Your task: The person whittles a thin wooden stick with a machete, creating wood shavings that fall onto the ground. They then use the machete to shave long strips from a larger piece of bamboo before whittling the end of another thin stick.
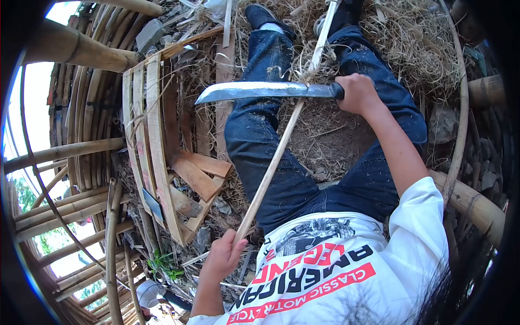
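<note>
My right hand [357, 93] is closed around the dark handle of a machete [260, 90]. Its long blade points left and lies across a pale bamboo strip [279, 149], apparently touching it. The strip runs slantwise between my legs, from near my feet down to my left hand [223, 255]. That hand is wrapped round the strip's near end, beside my shirt. Curly shavings [309, 73] hang about the strip just beyond the blade. Where exactly the cutting edge meets the strip is hard to make out.
A slatted wooden crate [157, 146] stands left of my leg, a phone-like dark flat object [153, 204] on its side. Shavings [406, 49] pile up by my feet. Bamboo poles [70, 154] line the left; a thick pole [471, 208] lies right. Another person [149, 295] shows lower left.
</note>
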`<state>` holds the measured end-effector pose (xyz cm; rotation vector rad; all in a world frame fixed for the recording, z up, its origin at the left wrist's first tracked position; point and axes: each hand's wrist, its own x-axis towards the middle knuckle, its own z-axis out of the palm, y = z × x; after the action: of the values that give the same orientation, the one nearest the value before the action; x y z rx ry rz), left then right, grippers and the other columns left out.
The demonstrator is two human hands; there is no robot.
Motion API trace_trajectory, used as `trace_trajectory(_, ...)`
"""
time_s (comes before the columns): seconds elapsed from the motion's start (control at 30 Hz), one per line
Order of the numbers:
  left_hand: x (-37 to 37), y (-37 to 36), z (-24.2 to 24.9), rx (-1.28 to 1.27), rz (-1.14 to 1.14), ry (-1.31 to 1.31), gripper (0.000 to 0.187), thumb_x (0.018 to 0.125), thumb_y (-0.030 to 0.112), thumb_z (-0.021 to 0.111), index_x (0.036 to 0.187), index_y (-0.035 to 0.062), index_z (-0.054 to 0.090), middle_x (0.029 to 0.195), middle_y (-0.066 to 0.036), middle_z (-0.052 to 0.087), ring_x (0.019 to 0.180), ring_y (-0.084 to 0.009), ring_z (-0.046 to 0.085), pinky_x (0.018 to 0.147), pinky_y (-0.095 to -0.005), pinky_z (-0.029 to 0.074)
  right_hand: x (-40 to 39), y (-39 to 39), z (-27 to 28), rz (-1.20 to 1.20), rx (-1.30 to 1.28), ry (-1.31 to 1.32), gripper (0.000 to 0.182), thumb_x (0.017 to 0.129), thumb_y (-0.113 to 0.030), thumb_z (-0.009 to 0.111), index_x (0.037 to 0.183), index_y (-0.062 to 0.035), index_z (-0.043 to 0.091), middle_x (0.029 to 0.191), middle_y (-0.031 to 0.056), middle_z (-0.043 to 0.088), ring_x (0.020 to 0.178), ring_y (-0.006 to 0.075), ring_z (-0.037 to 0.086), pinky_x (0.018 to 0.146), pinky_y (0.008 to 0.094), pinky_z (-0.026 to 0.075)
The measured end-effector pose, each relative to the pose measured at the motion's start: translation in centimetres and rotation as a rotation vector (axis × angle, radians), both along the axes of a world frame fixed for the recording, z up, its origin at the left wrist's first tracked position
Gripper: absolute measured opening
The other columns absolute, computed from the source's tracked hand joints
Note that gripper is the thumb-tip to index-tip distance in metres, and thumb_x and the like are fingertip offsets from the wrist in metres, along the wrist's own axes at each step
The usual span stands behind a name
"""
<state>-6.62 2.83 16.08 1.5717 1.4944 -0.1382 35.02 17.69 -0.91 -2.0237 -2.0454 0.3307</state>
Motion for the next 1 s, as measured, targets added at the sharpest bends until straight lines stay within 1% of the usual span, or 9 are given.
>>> trace_trajectory(0.27,1.6,-0.3,-1.7,-0.048,0.024,-0.010,0.035,0.093,0.030,0.064,0.087,0.0000,0.046,0.064,-0.024,0.056,0.065,-0.0460,0.057,0.054,-0.0446,0.044,-5.1,-5.3,2.1,-0.129,-0.019,0.069,0.021,0.065,-0.017,0.072,0.080,-0.0072,0.061,0.070,0.0155,0.066,0.068,0.0345,0.068,0.065,0.0440,0.055)
trace_trajectory(0.37,2.4,-0.1,-2.0,0.019,-0.078,0.043,0.038,0.091,0.031,0.065,0.090,-0.0005,0.045,0.066,-0.025,0.057,0.068,-0.0484,0.058,0.055,-0.0459,0.044,-6.1,-6.3,2.4,0.103,0.010,0.203,0.022,0.064,-0.017,0.072,0.079,-0.0069,0.059,0.068,0.0144,0.066,0.067,0.0332,0.068,0.063,0.0431,0.054)
trace_trajectory(0.4,2.0,-0.3,-2.2,0.008,-0.076,0.032,0.032,0.093,0.027,0.063,0.090,0.0001,0.046,0.064,-0.019,0.053,0.055,-0.0321,0.051,0.054,-0.0397,0.043,-6.0,-6.2,2.6,0.209,0.030,0.152,0.019,0.064,-0.015,0.071,0.077,-0.0075,0.059,0.068,0.0137,0.066,0.067,0.0318,0.069,0.062,0.0422,0.054)
trace_trajectory(0.47,1.8,-0.7,-1.9,-0.022,-0.061,0.031,0.035,0.093,0.029,0.064,0.091,-0.0003,0.046,0.066,-0.023,0.055,0.062,-0.0413,0.054,0.055,-0.0441,0.043,-4.8,-5.2,2.4,0.304,0.062,0.032,0.014,0.064,-0.012,0.069,0.073,-0.0087,0.059,0.070,0.0122,0.067,0.068,0.0291,0.069,0.060,0.0398,0.053)
trace_trajectory(0.5,1.7,-1.0,-1.8,-0.057,-0.036,0.027,0.037,0.092,0.031,0.065,0.091,-0.0007,0.046,0.069,-0.027,0.058,0.070,-0.0504,0.057,0.056,-0.0484,0.044,-3.3,-4.4,0.0,0.213,0.126,0.023,0.027,0.053,-0.017,0.076,0.074,-0.0113,0.059,0.069,0.0088,0.065,0.066,0.0265,0.067,0.060,0.0403,0.052)
trace_trajectory(0.57,2.2,-0.9,-2.0,-0.042,-0.054,0.026,0.036,0.092,0.030,0.064,0.092,-0.0005,0.046,0.070,-0.027,0.058,0.070,-0.0502,0.057,0.056,-0.0475,0.044,-0.4,-2.4,-0.9,-0.169,0.007,0.055,0.020,0.063,-0.016,0.073,0.077,-0.0083,0.061,0.072,0.0142,0.067,0.071,0.0355,0.067,0.064,0.0451,0.054)
trace_trajectory(0.77,3.4,0.1,-2.3,-0.043,-0.017,0.016,0.038,0.087,0.029,0.071,0.093,0.0006,0.046,0.072,-0.025,0.060,0.067,-0.0455,0.060,0.056,-0.0428,0.046,-3.0,-4.6,1.2,-0.227,-0.011,0.049,0.020,0.068,-0.017,0.072,0.079,-0.0053,0.060,0.073,0.0176,0.067,0.072,0.0350,0.068,0.065,0.0446,0.054)
trace_trajectory(0.93,4.1,0.5,-2.0,-0.029,-0.031,0.050,0.038,0.087,0.028,0.073,0.090,0.0005,0.046,0.069,-0.024,0.060,0.062,-0.0436,0.060,0.054,-0.0414,0.046,-4.5,-6.4,2.1,0.291,0.179,0.098,0.014,0.066,-0.009,0.067,0.076,-0.0085,0.058,0.068,0.0132,0.065,0.064,0.0286,0.068,0.058,0.0398,0.054)
trace_trajectory(1.0,3.5,-0.1,-1.7,-0.027,-0.027,0.039,0.038,0.087,0.028,0.072,0.090,0.0003,0.046,0.068,-0.024,0.059,0.062,-0.0439,0.059,0.054,-0.0416,0.046,-2.6,-4.6,0.1,0.245,0.255,0.010,0.013,0.066,-0.008,0.066,0.077,-0.0093,0.058,0.067,0.0109,0.065,0.062,0.0255,0.068,0.058,0.0383,0.054)
